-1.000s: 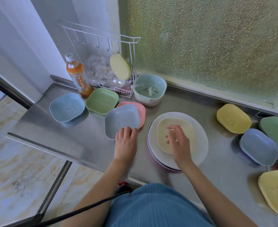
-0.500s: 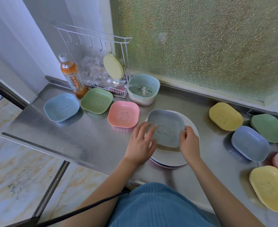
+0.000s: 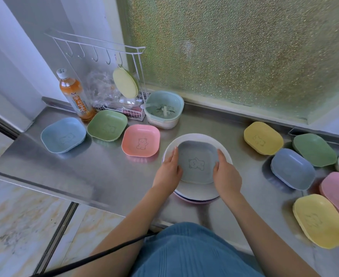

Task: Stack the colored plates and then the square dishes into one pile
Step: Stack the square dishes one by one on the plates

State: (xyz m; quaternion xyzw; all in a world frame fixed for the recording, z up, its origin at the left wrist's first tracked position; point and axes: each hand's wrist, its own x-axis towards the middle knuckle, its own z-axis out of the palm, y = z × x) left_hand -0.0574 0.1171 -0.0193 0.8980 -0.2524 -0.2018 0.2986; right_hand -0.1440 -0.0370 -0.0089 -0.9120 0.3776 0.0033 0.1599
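A pile of round plates (image 3: 197, 136), white on top, stands at the middle of the steel counter. A grey-blue square dish (image 3: 196, 158) with a bear drawing lies on it. My left hand (image 3: 168, 172) rests with straight fingers against the dish's left rim. My right hand (image 3: 227, 176) pinches its right rim. Blue (image 3: 63, 134), green (image 3: 107, 124) and pink (image 3: 140, 142) square dishes lie to the left. To the right lie several more: yellow (image 3: 263, 137), green (image 3: 314, 149), blue (image 3: 292, 168), pink (image 3: 338, 192), yellow (image 3: 320, 220).
An orange drink bottle (image 3: 74, 96), a white wire rack (image 3: 124, 112) holding a yellow plate, and a pale green strainer bowl (image 3: 164, 108) stand at the back by the frosted window. The counter's front edge (image 3: 44, 188) drops to a tiled floor on the left.
The grey-blue dish was lifted off the pink one on the left, carried right and set onto the plate pile, over a cream dish there. Both hands now flank it.
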